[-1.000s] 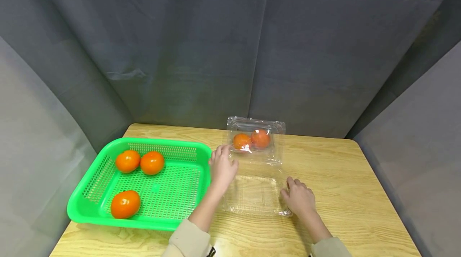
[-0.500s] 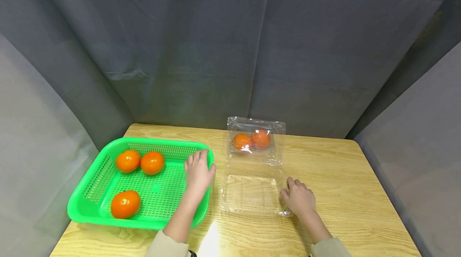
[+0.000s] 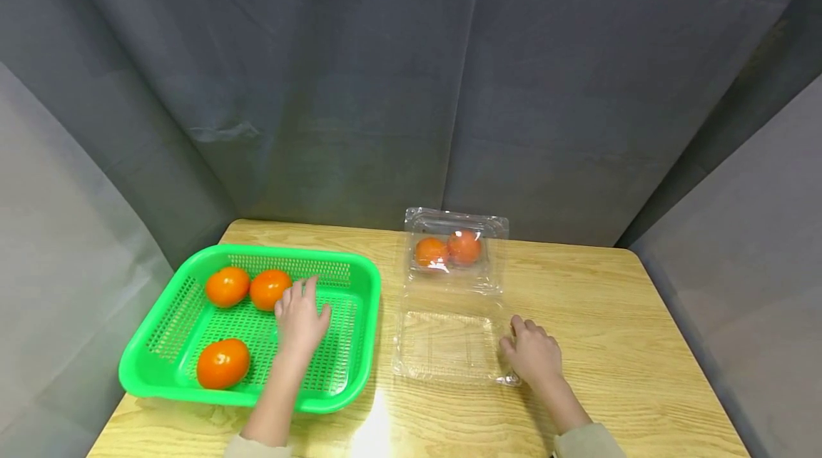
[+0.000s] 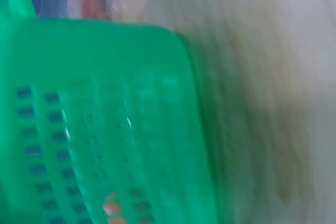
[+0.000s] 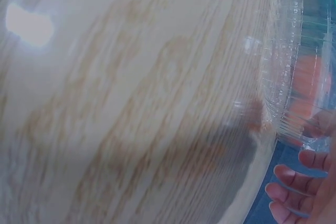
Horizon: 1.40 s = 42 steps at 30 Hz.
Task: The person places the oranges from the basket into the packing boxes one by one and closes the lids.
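The left hand (image 3: 300,320), released, has moved farther over the green basket (image 3: 370,315), bringing an orange fruit (image 3: 267,289) within reach; the right hand (image 3: 536,353), relaxed, stays at the clear container (image 3: 446,349).

- Table (image 3: 597,329): beneath the basket (image 3: 302,253).
- Curtain (image 3: 359,87): behind the basket.
- First fruit (image 3: 227,287), second fruit (image 3: 266,290): basket's far left.
- Third fruit (image 3: 222,364): basket's near left.
- Left hand (image 3: 300,319): over the basket.
- Container (image 3: 449,344), fourth fruit (image 3: 430,252), fifth fruit (image 3: 464,247): right of the basket.
- Right hand (image 3: 534,352): basket's far right, past the container.
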### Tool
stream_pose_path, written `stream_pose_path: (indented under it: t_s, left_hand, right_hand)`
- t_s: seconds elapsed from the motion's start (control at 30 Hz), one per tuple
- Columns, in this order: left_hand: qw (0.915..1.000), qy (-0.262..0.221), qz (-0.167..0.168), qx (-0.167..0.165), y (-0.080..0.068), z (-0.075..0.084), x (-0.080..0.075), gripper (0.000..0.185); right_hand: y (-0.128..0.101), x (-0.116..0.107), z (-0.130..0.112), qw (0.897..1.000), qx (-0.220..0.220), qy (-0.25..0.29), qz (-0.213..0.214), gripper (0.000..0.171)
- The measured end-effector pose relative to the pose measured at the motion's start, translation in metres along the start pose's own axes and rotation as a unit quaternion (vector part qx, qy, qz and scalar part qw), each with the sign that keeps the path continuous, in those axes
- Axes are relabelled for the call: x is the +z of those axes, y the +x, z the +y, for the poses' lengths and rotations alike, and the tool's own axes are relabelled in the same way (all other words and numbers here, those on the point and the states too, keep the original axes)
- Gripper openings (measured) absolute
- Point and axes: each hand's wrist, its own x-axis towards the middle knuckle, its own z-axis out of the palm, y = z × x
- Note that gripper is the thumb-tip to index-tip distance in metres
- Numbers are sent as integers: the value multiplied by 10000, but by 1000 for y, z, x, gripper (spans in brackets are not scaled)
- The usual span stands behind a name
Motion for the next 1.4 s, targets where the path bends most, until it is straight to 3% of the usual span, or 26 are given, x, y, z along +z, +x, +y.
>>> stream_pose_path:
  t_s: [0.2,0.43,0.73,0.97,1.23,1.4]
  left_hand:
    - [9988,440,-85,-178,-8,-27,-12,58]
    - [9926,795,-238,-889,-16,-60,-28,64]
    - [9738,917,-1373,-1566,-28,-93,-46,81]
    - [9611,889,-1902,-1794,-32,-106,-51,80]
    - [9539,749,-2209,-1889,-32,-108,-57,85]
    - [9542,601,-2232,-1898,-34,-108,-60,88]
  right_hand:
    - [0,1,1,9999,-99,-34,110,23]
    - [0,1,1,9997,-98,-103,192,26]
    - [0,0,0,9999,-47,-64,123,25]
    - [0,-2,0,10000,-11,-51,37,22]
    - [0,-1,-1,10000,14,-79,-4,24]
    - [0,-1,-1,10000,18,-53,25,23]
